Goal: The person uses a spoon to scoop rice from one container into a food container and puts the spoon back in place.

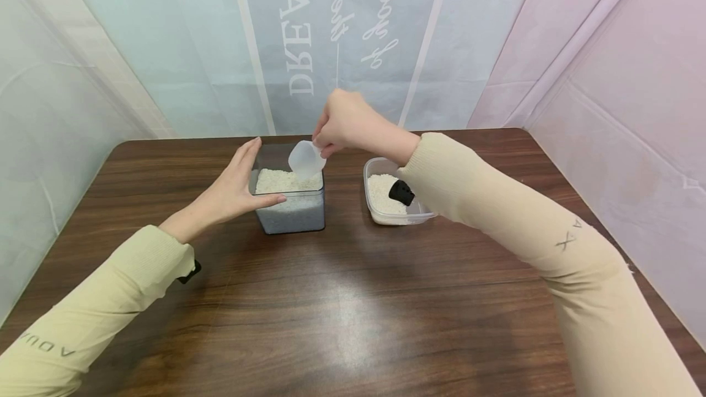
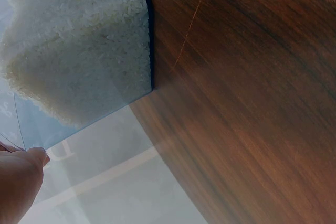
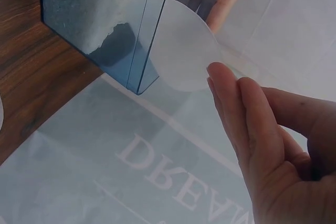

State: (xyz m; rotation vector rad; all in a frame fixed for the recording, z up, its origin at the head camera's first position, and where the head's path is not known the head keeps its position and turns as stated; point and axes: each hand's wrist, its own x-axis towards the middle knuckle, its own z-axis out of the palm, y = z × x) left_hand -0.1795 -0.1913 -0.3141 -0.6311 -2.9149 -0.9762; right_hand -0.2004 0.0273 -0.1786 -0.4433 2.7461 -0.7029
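Observation:
In the head view a bluish clear container (image 1: 290, 212) with white rice (image 1: 273, 181) in it stands at the back of the table. My left hand (image 1: 236, 184) holds it from the left, thumb along the front wall and fingers at the far left corner. In the left wrist view rice (image 2: 79, 72) shows through the wall, with fingertips at the rim. My right hand (image 1: 343, 120) pinches a translucent white scoop (image 1: 305, 160) at the container's right side, its bowl tilted over the rice. Whether rice is on the scoop I cannot tell.
A shallow clear tub (image 1: 394, 219) with rice stands to the right, partly hidden by the right sleeve and a black wrist-worn piece (image 1: 401, 193). The brown wood-grain table (image 1: 309, 311) stretches toward me. Printed curtains (image 1: 353, 29) hang just behind it.

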